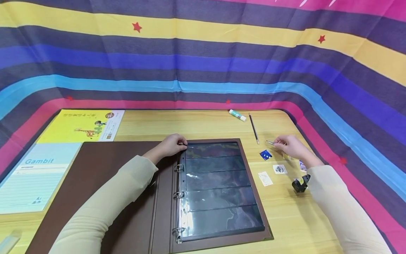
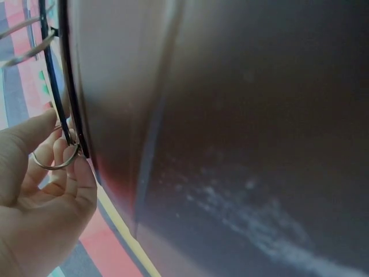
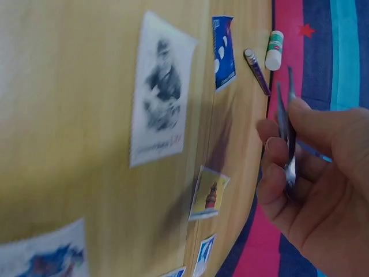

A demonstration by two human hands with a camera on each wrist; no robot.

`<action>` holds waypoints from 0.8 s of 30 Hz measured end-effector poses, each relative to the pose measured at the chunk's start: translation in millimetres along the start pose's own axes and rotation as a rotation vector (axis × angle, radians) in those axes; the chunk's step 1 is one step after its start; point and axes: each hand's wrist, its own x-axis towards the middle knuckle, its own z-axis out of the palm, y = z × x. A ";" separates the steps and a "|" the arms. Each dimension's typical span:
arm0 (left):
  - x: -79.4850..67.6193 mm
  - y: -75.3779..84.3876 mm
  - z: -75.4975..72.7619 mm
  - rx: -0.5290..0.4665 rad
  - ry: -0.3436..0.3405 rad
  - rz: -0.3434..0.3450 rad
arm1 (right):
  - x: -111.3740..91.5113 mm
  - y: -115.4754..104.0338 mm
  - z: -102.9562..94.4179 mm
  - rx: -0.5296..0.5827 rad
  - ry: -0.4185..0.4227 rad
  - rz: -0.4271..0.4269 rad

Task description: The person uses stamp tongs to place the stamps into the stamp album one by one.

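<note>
The right hand (image 1: pixel 290 146) is closed round metal tweezers (image 3: pixel 290 133), fingers curled; the two tips stand slightly apart, clear of the table (image 1: pixel 158 123). The left hand (image 1: pixel 171 145) pinches the top inner corner of the black pocket pages (image 1: pixel 215 180) between thumb and fingers. Obstruction: a metal ring (image 1: pixel 179 168) sits just beside the left fingers. Partly hidden below the right hand: a yellow stamp (image 1: pixel 286 156). Near the right hand, toward the body: a blue stamp (image 1: pixel 265 154), a portrait stamp (image 1: pixel 280 169) and a pale stamp (image 1: pixel 265 179). Beyond the right hand: a pencil (image 1: pixel 254 128), then a glue stick (image 1: pixel 237 115). Left of the left hand: the open brown binder cover (image 1: pixel 104 162), then a notepad (image 1: pixel 35 176) and a yellow book (image 1: pixel 79 125).
</note>
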 end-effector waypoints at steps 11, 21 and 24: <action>1.4 0.6 0.1 0.033 0.006 0.012 | -23.2 3.6 5.7 -0.010 -0.225 -0.096; 1.1 1.2 0.9 0.015 0.004 0.012 | -20.2 -7.7 12.5 0.060 -0.264 -0.117; 0.8 1.6 1.1 0.007 0.003 0.011 | -14.5 -8.9 12.3 0.044 -0.209 -0.135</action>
